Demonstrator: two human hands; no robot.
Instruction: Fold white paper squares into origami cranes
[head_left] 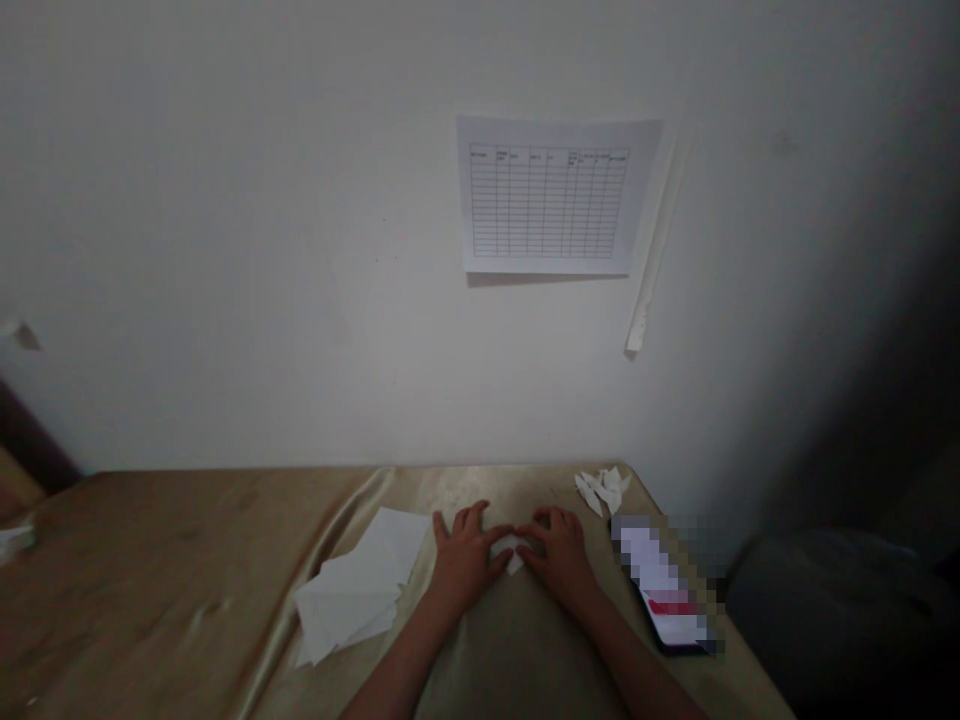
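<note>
Low on the table, a small piece of folded white paper [513, 562] lies between my two hands, partly covered by the fingers. My left hand [469, 545] has its thumb and index finger closed on the paper's left side, with the other fingers spread over the cloth. On the right side, my right hand [559, 550] grips it with thumb and index finger, the remaining fingers curled. Left of my left hand is a loose stack of white paper sheets [360, 590], fanned out. Several small folded paper pieces [604, 490] sit near the table's far right corner.
A phone [664, 590] with a lit, partly blurred screen lies by the table's right edge. The table wears a shiny gold-brown cloth [180, 580] with a long wrinkle. Behind it rises a pale wall [262, 250] bearing a printed table sheet [555, 200] and a narrow strip [660, 250].
</note>
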